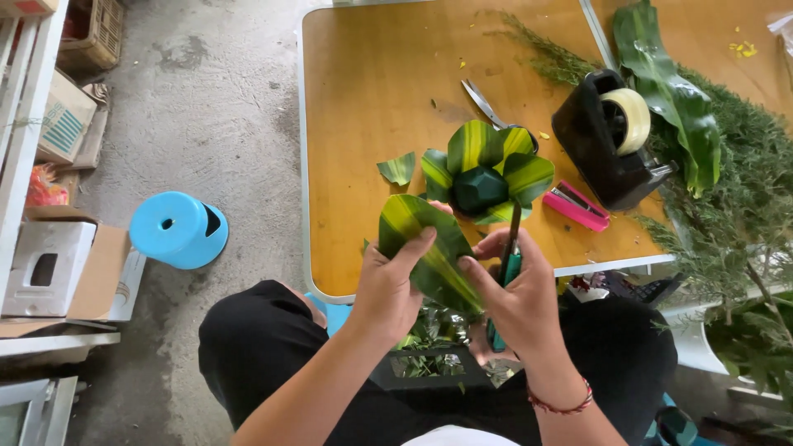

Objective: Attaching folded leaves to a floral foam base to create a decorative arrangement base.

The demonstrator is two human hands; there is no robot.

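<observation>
Both hands, left hand (pixel 388 289) and right hand (pixel 516 301), pinch a folded striped leaf (pixel 425 248), with several leaves already ringing the leaf rosette (pixel 486 177), this one not yet added.

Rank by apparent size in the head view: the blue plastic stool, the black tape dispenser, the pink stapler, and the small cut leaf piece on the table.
1. Black tape dispenser and blue plastic stool: alike, unsure.
2. Pink stapler.
3. Small cut leaf piece.
</observation>
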